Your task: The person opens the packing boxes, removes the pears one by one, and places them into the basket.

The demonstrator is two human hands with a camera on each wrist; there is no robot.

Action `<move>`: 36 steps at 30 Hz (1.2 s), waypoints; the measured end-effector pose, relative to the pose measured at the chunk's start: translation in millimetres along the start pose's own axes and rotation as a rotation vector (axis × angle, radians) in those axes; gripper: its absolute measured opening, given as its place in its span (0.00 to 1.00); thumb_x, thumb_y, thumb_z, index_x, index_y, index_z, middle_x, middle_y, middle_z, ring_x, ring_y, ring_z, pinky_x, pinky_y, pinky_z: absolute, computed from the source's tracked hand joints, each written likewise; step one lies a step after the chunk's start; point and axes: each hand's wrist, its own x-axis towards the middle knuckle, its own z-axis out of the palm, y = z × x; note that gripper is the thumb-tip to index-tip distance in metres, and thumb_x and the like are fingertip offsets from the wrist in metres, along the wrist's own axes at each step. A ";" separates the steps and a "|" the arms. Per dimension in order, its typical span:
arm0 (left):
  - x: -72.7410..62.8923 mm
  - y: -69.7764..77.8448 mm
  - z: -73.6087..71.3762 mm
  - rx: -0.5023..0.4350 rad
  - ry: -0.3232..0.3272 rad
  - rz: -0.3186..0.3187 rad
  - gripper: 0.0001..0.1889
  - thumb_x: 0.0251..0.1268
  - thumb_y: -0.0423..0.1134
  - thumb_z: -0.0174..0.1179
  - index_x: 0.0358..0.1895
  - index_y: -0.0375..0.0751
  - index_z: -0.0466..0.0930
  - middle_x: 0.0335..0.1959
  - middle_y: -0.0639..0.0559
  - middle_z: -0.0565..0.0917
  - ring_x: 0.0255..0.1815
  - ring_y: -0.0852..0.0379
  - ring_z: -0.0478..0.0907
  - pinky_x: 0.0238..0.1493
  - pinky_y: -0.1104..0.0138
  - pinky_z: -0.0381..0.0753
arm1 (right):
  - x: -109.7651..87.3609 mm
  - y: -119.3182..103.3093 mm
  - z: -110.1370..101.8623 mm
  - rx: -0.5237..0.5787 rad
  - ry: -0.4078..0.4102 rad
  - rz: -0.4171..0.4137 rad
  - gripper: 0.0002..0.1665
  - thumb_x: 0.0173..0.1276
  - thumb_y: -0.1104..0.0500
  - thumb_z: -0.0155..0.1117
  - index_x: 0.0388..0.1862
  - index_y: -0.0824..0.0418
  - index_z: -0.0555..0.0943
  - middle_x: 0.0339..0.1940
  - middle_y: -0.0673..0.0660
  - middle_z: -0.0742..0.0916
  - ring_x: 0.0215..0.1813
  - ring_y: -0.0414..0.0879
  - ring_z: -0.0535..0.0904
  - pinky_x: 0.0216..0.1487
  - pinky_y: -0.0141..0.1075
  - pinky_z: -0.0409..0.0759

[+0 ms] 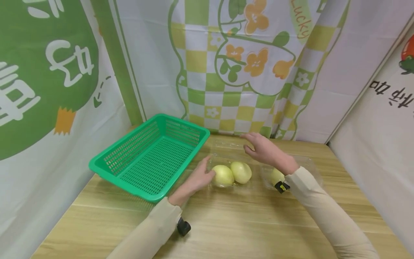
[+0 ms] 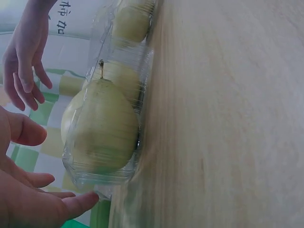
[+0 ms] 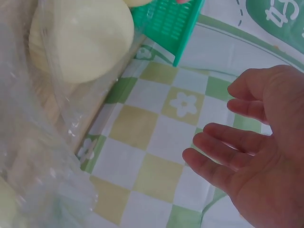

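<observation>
Two pale yellow-green pears [image 1: 240, 172] lie side by side in a clear plastic box [image 2: 126, 178], whose lid stands back in the head view. My left hand [image 1: 199, 176] is at the left end of this box, thumb and fingers apart. One fingertip is at or very near the box's corner in the left wrist view; contact is hard to tell. Above the back right of the box hovers my right hand [image 1: 263, 149], fingers loosely bent and holding nothing. A second clear box [image 1: 305, 163] with a pear [image 1: 276, 176] is partly hidden behind the right forearm.
A green plastic basket [image 1: 129, 185] with slotted walls stands on the wooden table [image 1: 233, 226] to the left of the boxes. Behind the table hangs a checkered, flowered curtain [image 1: 197, 79]. White printed cloth [image 1: 381, 144] bounds the right side.
</observation>
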 end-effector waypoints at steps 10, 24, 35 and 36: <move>-2.7 9.4 -0.8 0.001 0.009 0.015 0.35 0.75 0.49 0.48 0.78 0.43 0.48 0.79 0.36 0.51 0.78 0.34 0.52 0.75 0.38 0.54 | -6.9 -6.3 12.6 0.010 -0.024 -0.018 0.27 0.72 0.60 0.58 0.68 0.65 0.71 0.62 0.67 0.81 0.60 0.60 0.80 0.61 0.53 0.80; -6.3 28.4 -7.1 0.010 0.028 0.072 0.33 0.76 0.51 0.46 0.78 0.44 0.50 0.79 0.40 0.53 0.76 0.35 0.57 0.74 0.39 0.58 | -19.2 -10.0 31.3 0.012 -0.021 -0.079 0.32 0.69 0.61 0.62 0.71 0.65 0.68 0.57 0.68 0.83 0.56 0.59 0.82 0.58 0.51 0.82; -12.7 46.1 -15.4 0.017 0.035 0.113 0.31 0.77 0.49 0.47 0.76 0.43 0.55 0.78 0.40 0.58 0.76 0.37 0.58 0.74 0.42 0.63 | -26.2 -15.0 47.9 -0.010 -0.032 -0.096 0.28 0.73 0.57 0.60 0.69 0.65 0.70 0.62 0.66 0.81 0.60 0.60 0.80 0.62 0.54 0.79; -14.2 47.9 -16.4 0.012 0.033 0.114 0.30 0.77 0.49 0.47 0.76 0.44 0.55 0.78 0.40 0.58 0.77 0.38 0.58 0.74 0.43 0.63 | -26.9 -15.2 48.8 -0.014 -0.031 -0.099 0.28 0.72 0.57 0.60 0.68 0.65 0.70 0.62 0.66 0.81 0.61 0.60 0.80 0.64 0.55 0.78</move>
